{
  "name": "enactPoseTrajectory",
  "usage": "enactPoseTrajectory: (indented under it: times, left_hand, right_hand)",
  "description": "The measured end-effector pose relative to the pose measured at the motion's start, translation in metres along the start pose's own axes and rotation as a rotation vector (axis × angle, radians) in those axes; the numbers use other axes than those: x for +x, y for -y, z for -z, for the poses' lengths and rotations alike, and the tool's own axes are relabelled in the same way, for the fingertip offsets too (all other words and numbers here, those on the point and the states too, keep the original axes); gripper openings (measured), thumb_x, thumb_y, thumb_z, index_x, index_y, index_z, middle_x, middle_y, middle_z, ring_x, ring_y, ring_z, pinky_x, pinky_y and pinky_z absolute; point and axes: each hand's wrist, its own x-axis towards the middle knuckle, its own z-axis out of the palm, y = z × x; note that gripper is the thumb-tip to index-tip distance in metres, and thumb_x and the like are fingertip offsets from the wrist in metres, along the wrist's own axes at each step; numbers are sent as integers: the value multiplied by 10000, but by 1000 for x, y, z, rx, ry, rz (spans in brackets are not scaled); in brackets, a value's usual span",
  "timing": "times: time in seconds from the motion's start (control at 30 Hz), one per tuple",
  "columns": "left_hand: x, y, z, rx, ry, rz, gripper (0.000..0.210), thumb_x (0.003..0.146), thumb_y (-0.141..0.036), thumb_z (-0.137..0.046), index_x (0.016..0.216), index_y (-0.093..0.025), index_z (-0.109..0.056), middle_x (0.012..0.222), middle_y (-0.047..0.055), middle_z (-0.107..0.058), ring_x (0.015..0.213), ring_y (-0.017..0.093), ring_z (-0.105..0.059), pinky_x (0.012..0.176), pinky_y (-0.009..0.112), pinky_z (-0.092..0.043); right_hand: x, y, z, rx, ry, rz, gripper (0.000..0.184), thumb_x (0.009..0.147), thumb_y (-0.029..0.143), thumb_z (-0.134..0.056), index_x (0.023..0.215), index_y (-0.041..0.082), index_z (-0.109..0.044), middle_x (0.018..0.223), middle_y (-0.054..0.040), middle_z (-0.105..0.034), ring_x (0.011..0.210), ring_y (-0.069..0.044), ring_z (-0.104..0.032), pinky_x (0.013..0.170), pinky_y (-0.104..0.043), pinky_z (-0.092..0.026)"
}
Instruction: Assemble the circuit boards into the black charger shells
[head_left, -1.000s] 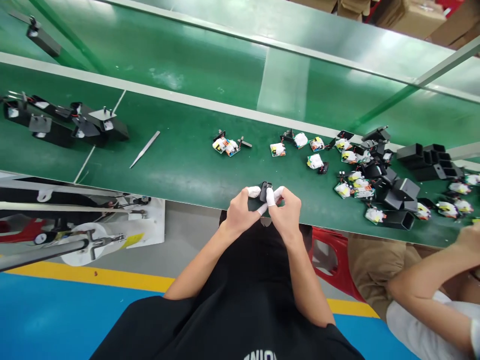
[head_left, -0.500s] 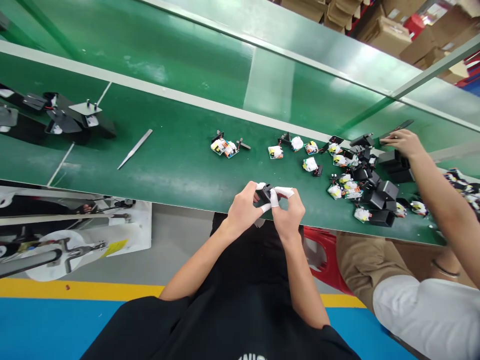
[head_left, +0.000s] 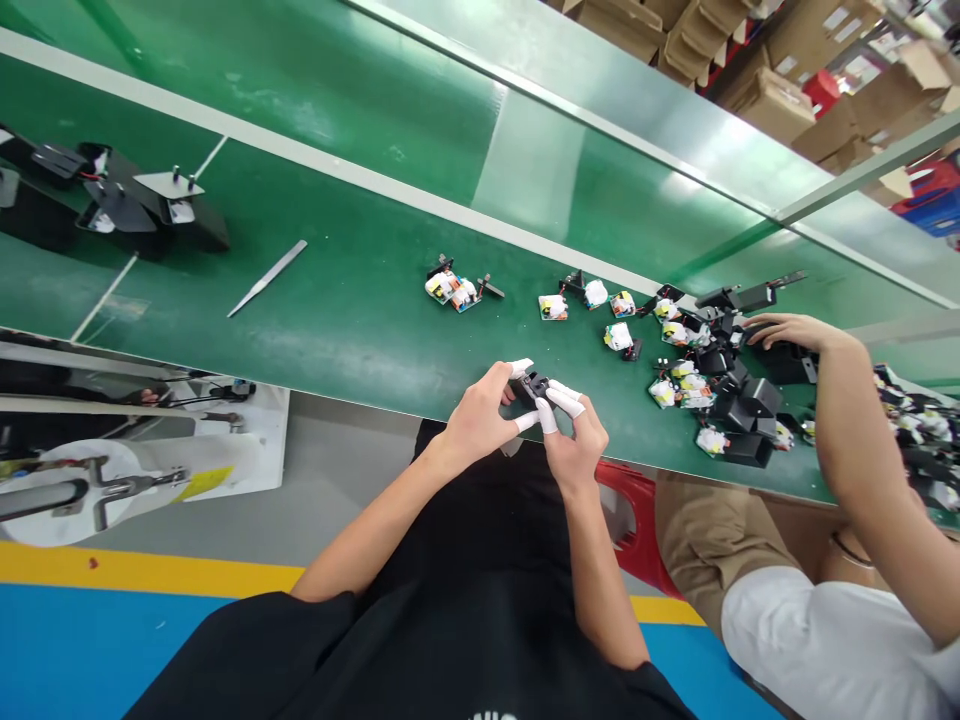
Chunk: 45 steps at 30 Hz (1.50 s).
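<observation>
Between my two hands is a small black plastic part [head_left: 533, 386], held just above the front edge of the green workbench [head_left: 360, 350]. My left hand [head_left: 484, 412] pinches it from the left, and my right hand [head_left: 574, 440] grips its right side. White finger cots cover several of my fingertips. The part's underside and any wires on it are hidden by my fingers. Beyond my hands lie small circuit boards wrapped in white and yellow, one pair [head_left: 454, 290] straight ahead and another board [head_left: 619, 337] to the right.
A flat grey metal blade-like tool [head_left: 268, 279] lies left of centre. Black housings [head_left: 180, 215] stand at the far left. On the right, a co-worker's hand [head_left: 787, 328] touches black housings among a pile of boards [head_left: 682, 385]. A red stool [head_left: 637, 520] stands beside me.
The co-worker's hand has come down from a dark tool at the back onto the black housings. My hands keep hold of the black part, with my right fingers slightly shifted. The view has tilted a little.
</observation>
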Motion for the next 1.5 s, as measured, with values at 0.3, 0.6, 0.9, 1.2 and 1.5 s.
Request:
enactPoseTrajectory:
  times: [0.3, 0.6, 0.9, 1.2, 1.5]
  left_hand:
    - [37, 0, 51, -138, 432, 103, 396, 1058, -343, -643, 1428, -211, -693, 873, 7, -711, 740, 158, -707, 734, 288, -599]
    - [85, 1, 69, -215, 694, 229, 378, 972, -450, -797, 1246, -192, -764, 884, 66, -845, 891, 210, -812, 884, 332, -606]
    - [114, -9, 65, -227, 798, 232, 218, 809, -279, -883, 965, -153, -797, 857, 83, -857, 790, 205, -844, 728, 256, -612]
    - [124, -15, 68, -132, 820, 176, 215, 777, -291, -916, 919, -135, -871, 768, 70, -832, 682, 160, -767, 617, 216, -584]
    - [115, -29, 69, -88, 771, 181, 118, 738, -205, -867, 787, -145, -778, 665, 12, -735, 592, 118, -666, 540, 193, -501]
  right_hand:
    - [5, -16, 2, 184, 59, -1, 221, 1018, 144, -795, 1198, 270, -807, 1237, -113, -856, 1117, -257, -855, 969, -439, -735]
    - [12, -30, 9, 291, 156, 20, 236, 1034, 171, -793, 1242, 282, -800, 1287, -119, -852, 1127, -251, -857, 981, -444, -735]
    - [15, -32, 11, 315, 188, 41, 265, 1034, 159, -788, 1262, 294, -791, 1321, -112, -849, 1143, -246, -856, 976, -426, -742]
    - [13, -33, 11, 340, 180, 33, 290, 1027, 137, -794, 1275, 287, -786, 1334, -104, -851, 1166, -237, -857, 1006, -420, -742]
    - [10, -34, 9, 301, 183, 31, 267, 1036, 159, -789, 1269, 289, -801, 1337, -111, -851, 1131, -240, -868, 971, -422, -759]
